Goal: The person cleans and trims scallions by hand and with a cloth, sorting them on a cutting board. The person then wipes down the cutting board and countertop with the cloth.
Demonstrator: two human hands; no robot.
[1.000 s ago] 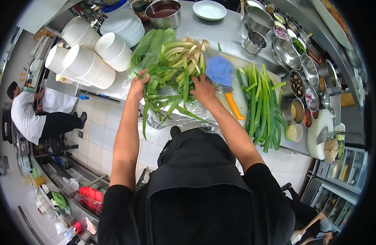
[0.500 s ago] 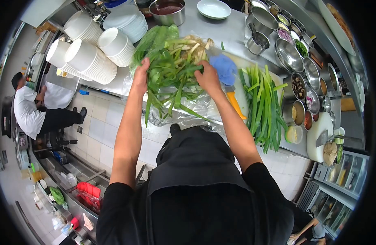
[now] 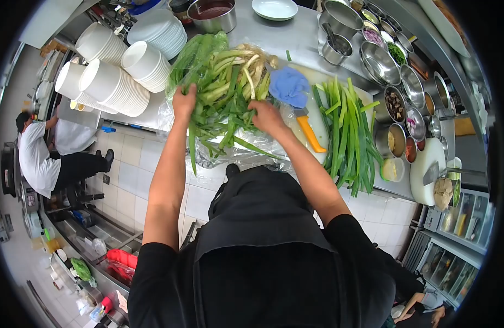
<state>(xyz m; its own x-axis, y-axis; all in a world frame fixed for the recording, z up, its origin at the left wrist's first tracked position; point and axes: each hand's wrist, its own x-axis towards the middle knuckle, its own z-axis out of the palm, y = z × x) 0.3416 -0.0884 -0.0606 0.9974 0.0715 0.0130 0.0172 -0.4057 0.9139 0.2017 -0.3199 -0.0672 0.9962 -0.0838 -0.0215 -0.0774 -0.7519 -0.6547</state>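
Note:
A loose heap of spring onions (image 3: 230,90), with pale root ends and limp green leaves, lies on a clear plastic bag (image 3: 271,145) at the counter's edge. My left hand (image 3: 185,104) is closed at the heap's left side, on the edge of the bag; its fingertips are partly hidden. On the right, my right hand (image 3: 267,116) grips some of the green leaves. Beside it are a blue cloth (image 3: 289,86) and a knife with a yellow handle (image 3: 311,134) on a white cutting board (image 3: 317,112). A neat bunch of long green onions (image 3: 347,134) lies across the board's right part.
Stacked white bowls (image 3: 115,87) and lids (image 3: 158,34) stand at left. Behind are a pot of red sauce (image 3: 212,15) and a white plate (image 3: 275,9). Metal bowls of ingredients (image 3: 395,104) line the right side. A person in white (image 3: 39,156) stands far left.
My right hand has moved down and left with leaves in it, exposing more pale stalks. My left hand has lowered slightly at the heap's side. The view has shifted a little.

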